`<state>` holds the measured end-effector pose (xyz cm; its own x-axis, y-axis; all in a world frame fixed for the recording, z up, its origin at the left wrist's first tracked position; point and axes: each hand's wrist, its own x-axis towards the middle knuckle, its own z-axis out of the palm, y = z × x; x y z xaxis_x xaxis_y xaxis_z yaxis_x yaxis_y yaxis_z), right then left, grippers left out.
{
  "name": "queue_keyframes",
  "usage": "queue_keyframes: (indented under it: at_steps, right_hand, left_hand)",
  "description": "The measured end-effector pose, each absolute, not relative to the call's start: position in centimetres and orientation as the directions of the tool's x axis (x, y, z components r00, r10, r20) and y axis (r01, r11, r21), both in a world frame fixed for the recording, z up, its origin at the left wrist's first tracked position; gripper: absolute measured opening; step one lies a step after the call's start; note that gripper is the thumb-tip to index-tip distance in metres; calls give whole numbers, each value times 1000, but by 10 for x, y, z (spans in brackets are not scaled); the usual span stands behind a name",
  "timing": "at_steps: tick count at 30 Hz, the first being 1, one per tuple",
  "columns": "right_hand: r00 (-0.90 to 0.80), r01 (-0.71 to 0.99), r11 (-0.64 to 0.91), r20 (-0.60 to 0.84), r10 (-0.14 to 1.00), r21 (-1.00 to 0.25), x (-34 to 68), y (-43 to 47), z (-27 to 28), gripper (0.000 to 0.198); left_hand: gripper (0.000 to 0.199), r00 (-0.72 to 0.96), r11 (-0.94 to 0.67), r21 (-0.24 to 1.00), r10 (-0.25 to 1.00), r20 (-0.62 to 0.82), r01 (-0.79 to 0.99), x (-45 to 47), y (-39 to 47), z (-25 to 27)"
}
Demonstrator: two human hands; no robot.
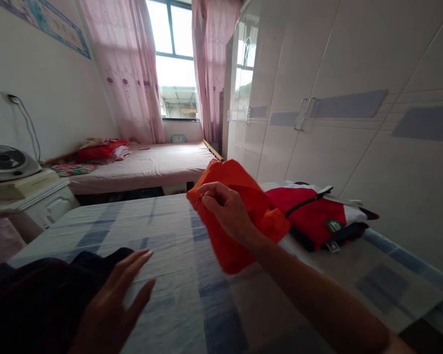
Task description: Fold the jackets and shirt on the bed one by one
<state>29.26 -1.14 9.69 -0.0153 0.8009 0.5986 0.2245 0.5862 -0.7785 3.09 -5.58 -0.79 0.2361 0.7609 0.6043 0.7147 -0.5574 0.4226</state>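
Observation:
My right hand is closed, thumb and fingers pinching the upper left edge of a limp orange bag. The bag hangs creased over the bed's checked sheet, with a bunched end on its right. My left hand is open, fingers apart and empty, beside dark clothing at the lower left. Just right of the bag lies a folded red and white garment with dark trim and a green round badge.
Tall white wardrobes line the right side. Beyond this bed stands another bed with a heap of red and patterned cloth, below a curtained window. A fan sits on a box on the white cabinet at left.

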Motion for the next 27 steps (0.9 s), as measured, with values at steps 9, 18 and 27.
queue_keyframes:
  at_steps: [9,18,27]
  right_hand:
    - [-279,193,457,398,874,-868,273,-38,48,21]
    - [-47,337,363,370,928,-869,331,-25,-3,22]
    - [113,625,154,283,952,-766,370,-1,-60,28]
  left_hand:
    - [45,55,-385,446,803,594,808,82,-52,-5]
    - [19,276,-297,133,948,159,945,85,-42,6]
    - [33,392,-414,169,908,145,895,92,-41,14]
